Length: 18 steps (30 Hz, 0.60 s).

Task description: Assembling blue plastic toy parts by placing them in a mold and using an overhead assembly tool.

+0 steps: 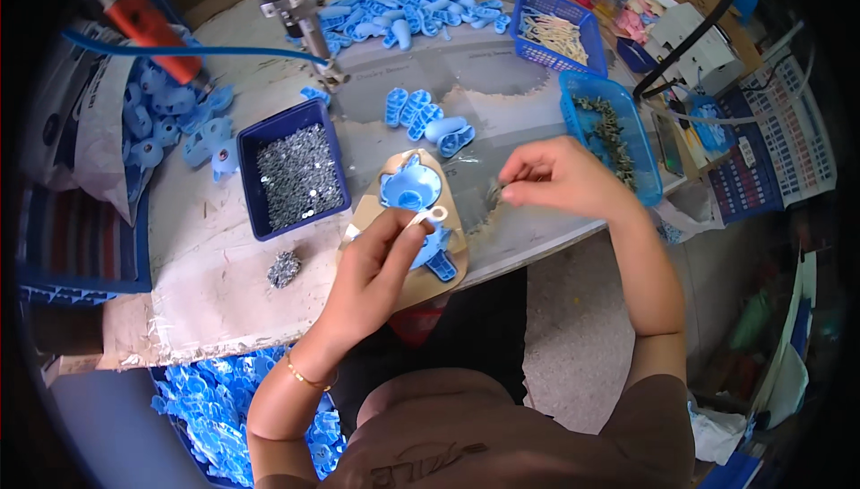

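My left hand [376,274] pinches a small white plastic ring piece [432,216] over a light blue plastic part [410,190] that rests on a tan jig block [403,283] at the bench's front edge. A second blue part [439,261] lies just right of that hand. My right hand [560,175] hovers to the right with fingertips closed on a tiny metal piece [495,192], beside a blue tray of dark metal bits [618,135].
A dark blue tray of small silver screws [296,175] stands left of the jig, with a loose screw pile [284,268] in front. Blue parts [430,117] lie mid-bench and heaped at the back [403,10]. A powered screwdriver [300,5] hangs above. A blue basket of pale pieces [555,32] sits back right.
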### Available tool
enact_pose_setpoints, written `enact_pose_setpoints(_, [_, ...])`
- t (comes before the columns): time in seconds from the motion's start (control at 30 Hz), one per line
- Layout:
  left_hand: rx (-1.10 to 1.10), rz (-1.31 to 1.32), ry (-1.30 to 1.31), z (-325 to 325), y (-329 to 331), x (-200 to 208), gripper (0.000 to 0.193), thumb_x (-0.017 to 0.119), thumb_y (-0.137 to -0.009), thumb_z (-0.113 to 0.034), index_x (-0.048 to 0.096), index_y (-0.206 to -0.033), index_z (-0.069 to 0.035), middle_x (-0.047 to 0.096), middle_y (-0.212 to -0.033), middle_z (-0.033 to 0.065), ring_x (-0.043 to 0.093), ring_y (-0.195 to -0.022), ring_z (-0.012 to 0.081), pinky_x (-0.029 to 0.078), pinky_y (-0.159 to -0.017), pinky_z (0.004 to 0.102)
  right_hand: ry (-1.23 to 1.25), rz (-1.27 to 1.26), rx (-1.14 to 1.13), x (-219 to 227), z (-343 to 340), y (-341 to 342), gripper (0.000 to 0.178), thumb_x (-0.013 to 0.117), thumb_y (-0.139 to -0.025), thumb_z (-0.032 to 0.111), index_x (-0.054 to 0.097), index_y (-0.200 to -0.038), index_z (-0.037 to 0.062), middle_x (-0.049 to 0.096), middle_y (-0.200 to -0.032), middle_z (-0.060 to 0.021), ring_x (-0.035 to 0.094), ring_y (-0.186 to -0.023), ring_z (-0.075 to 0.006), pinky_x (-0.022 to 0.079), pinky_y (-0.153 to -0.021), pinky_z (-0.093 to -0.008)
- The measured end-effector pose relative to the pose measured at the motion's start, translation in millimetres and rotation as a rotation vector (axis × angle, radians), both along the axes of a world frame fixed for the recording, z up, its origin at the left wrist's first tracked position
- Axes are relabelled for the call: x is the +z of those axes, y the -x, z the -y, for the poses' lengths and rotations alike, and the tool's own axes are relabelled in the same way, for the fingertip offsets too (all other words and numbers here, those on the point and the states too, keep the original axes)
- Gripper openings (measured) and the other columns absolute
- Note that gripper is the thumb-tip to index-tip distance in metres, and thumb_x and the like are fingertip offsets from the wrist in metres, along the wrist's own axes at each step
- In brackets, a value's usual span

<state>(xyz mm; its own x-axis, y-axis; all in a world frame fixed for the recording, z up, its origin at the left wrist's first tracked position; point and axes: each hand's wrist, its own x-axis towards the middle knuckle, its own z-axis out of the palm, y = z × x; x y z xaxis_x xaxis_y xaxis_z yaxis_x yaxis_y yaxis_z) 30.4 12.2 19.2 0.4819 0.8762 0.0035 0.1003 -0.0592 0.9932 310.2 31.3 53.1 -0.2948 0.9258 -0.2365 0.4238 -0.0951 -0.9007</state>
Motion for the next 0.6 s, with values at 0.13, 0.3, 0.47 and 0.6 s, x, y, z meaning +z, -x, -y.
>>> enact_pose_setpoints(0.13, [0.08,-0.136,-0.136,1.8,-6.0,-15.8,0.021,0.064,-0.095,-0.019,0.062,-0.102,0.0,0.065,-0.071,0.0113,0.063,-0.064,0.0143,0.048,-0.06,0.0303,-0.041,0.048,0.132,3.1,7.2,48.5,0.013,0.07,-0.085,0.003,0.063,-0.095,-0.0034,0.069,-0.087,-0.0041,0.063,-0.082,-0.0073,0.053,-0.075,-0.0244])
enact_pose_setpoints(0.3, [0.143,-0.082,-0.031,10.2,-3.9,-18.5,0.018,0.06,-0.098,-0.015,0.063,-0.101,0.002,0.058,-0.081,-0.0043,0.047,-0.076,0.0014,0.039,-0.064,0.0192,-0.048,-0.077,0.058,-3.4,20.1,81.3,0.015,0.07,-0.085,0.002,0.059,-0.096,-0.0008,0.068,-0.088,-0.0028,0.064,-0.083,-0.007,0.052,-0.075,-0.0239])
enact_pose_setpoints(0.47, [0.162,0.104,0.11,18.4,-1.4,-16.8,0.022,0.056,-0.101,-0.021,0.063,-0.104,0.0,0.053,-0.077,-0.0068,0.039,-0.07,0.0008,0.032,-0.061,0.0184,-0.042,-0.165,-0.039,-13.7,28.3,87.6,0.015,0.069,-0.085,0.002,0.062,-0.097,-0.0008,0.067,-0.089,-0.0025,0.064,-0.084,-0.0071,0.052,-0.075,-0.0236])
enact_pose_setpoints(0.6, [0.122,0.156,0.238,15.6,13.8,-13.2,0.025,0.053,-0.103,-0.025,0.062,-0.102,-0.002,0.054,-0.077,-0.0053,0.039,-0.068,0.0017,0.033,-0.06,0.0187,-0.128,-0.12,-0.081,-16.5,17.6,77.3,0.017,0.066,-0.087,0.0,0.069,-0.104,-0.0012,0.067,-0.096,-0.0029,0.062,-0.083,-0.0077,0.05,-0.075,-0.0236])
